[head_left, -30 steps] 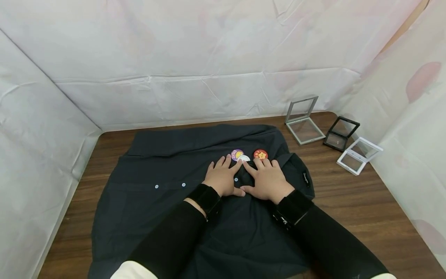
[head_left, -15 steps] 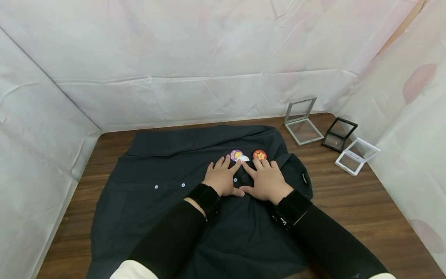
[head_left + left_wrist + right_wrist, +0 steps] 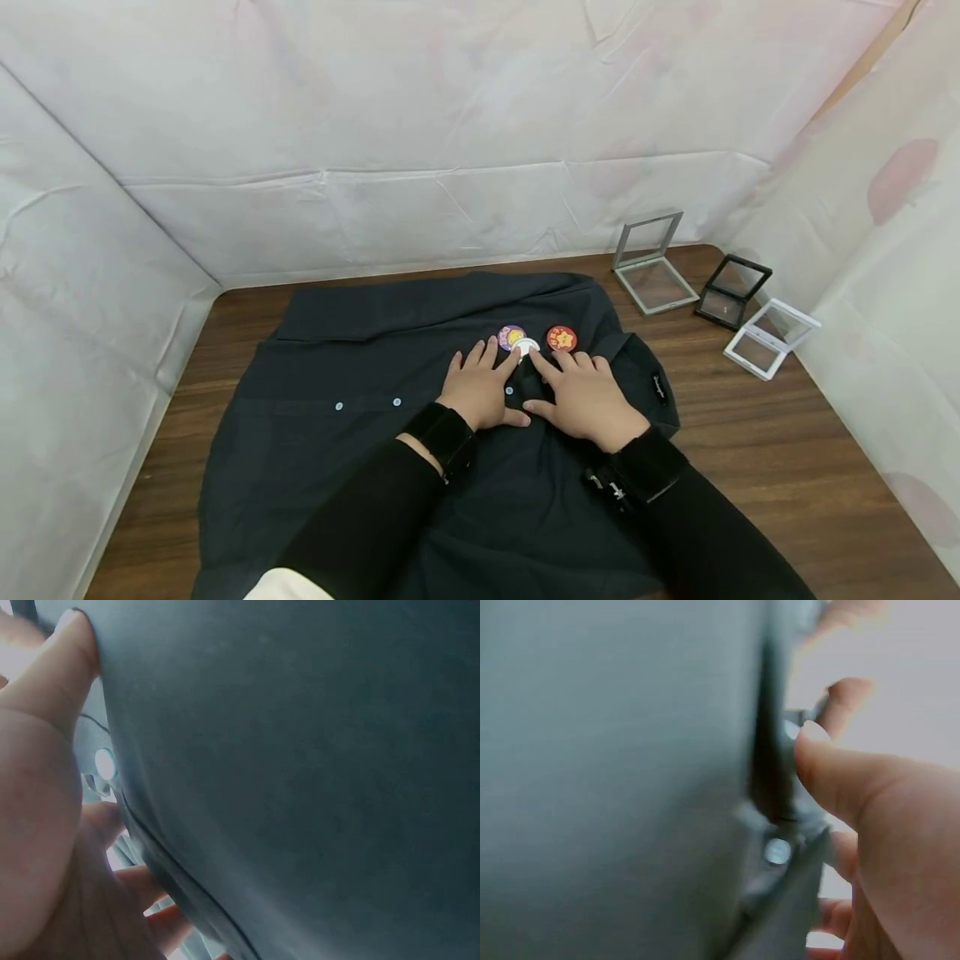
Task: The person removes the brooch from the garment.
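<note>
A dark button-up shirt [image 3: 300,492] is spread over the wooden table. On it lie a purple badge [image 3: 510,335], a white badge [image 3: 528,346] partly overlapping it, and a red badge [image 3: 562,337] with a yellow star. My left hand [image 3: 480,390] rests on the cloth, fingers spread and index fingertip near the white badge. Beside it rests my right hand [image 3: 588,400], its index fingertip at that badge's lower edge. Between the hands shows a pale shirt button [image 3: 509,390]. Both wrist views are filled mostly by shirt fabric; the left wrist view also shows my left thumb [image 3: 60,667].
Three hinged clear-window cases stand unfolded on the table's right: a grey case [image 3: 654,283], a black case [image 3: 723,304] and a white case [image 3: 761,350]. White sheeting [image 3: 420,208] walls the table at the back and sides. Wood [image 3: 787,467] shows right of the shirt.
My right hand has drawn slightly back toward me and to the right, baring more of the white badge. The left hand stays nearly in place; the cases have not moved.
</note>
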Tool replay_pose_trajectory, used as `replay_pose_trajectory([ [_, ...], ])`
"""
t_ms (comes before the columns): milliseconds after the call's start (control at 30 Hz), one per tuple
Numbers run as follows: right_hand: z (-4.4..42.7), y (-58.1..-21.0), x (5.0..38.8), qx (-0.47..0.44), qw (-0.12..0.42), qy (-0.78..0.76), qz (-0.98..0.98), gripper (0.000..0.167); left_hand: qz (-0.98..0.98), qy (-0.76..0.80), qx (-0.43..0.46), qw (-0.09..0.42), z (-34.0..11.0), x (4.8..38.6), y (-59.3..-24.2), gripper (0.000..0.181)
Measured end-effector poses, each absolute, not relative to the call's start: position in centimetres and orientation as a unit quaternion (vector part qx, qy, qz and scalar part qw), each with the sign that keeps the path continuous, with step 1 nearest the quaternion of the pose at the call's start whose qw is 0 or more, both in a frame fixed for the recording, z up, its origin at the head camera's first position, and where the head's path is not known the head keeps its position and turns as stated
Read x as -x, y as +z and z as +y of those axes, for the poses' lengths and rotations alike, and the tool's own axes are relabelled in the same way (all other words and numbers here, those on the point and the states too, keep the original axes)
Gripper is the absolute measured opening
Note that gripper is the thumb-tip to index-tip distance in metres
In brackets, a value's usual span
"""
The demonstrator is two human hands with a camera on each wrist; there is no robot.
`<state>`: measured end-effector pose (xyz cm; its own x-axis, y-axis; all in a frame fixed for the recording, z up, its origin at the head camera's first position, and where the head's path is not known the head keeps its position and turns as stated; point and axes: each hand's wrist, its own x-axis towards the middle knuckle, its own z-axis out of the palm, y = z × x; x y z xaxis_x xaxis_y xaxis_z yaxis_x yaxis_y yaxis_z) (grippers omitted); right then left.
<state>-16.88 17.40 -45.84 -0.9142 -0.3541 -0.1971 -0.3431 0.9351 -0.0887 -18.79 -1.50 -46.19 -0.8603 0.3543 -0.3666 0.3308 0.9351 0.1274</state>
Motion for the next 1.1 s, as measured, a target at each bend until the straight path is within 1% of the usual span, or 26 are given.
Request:
replay_pose_trajectory([
  [100, 18.2, -45.0, 17.7, 0.171, 0.093, -0.084, 0.977, 0.085, 0.964, 0.029, -0.176, 0.199, -1.5, 18.8, -46.4, 0.112],
  [200, 18.9, -44.1, 19.3, 0.168, 0.095, -0.145, 0.97, 0.082, 0.964, 0.03, -0.172, 0.198, -1.4, 18.9, -46.4, 0.113],
  [267, 19.1, -43.9, 20.5, 0.175, 0.099, -0.185, 0.962, 0.076, 0.965, 0.03, -0.17, 0.196, -1.4, 18.9, -46.5, 0.113],
  [367, 19.1, -44.1, 22.2, 0.191, 0.108, -0.223, 0.95, 0.06, 0.966, 0.031, -0.17, 0.193, -1.5, 18.8, -46.5, 0.113],
  [467, 18.5, -44.4, 23.3, 0.201, 0.12, -0.23, 0.945, 0.044, 0.965, 0.031, -0.171, 0.196, -1.5, 18.7, -46.5, 0.112],
  [533, 18.1, -44.6, 23.9, 0.197, 0.134, -0.227, 0.944, 0.038, 0.965, 0.03, -0.171, 0.197, -1.5, 18.7, -46.5, 0.113],
  [767, 17.3, -45.0, 25.8, 0.144, 0.168, -0.258, 0.941, 0.025, 0.964, 0.031, -0.17, 0.202, -1.4, 19.0, -46.9, 0.113],
  [933, 17.3, -45.0, 26.4, 0.137, 0.181, -0.274, 0.934, 0.015, 0.964, 0.032, -0.168, 0.204, -1.4, 19.1, -47.0, 0.114],
  [1100, 17.3, -45.0, 26.6, 0.123, 0.188, -0.284, 0.932, 0.012, 0.965, 0.039, -0.169, 0.195, -1.5, 19.0, -46.9, 0.117],
])
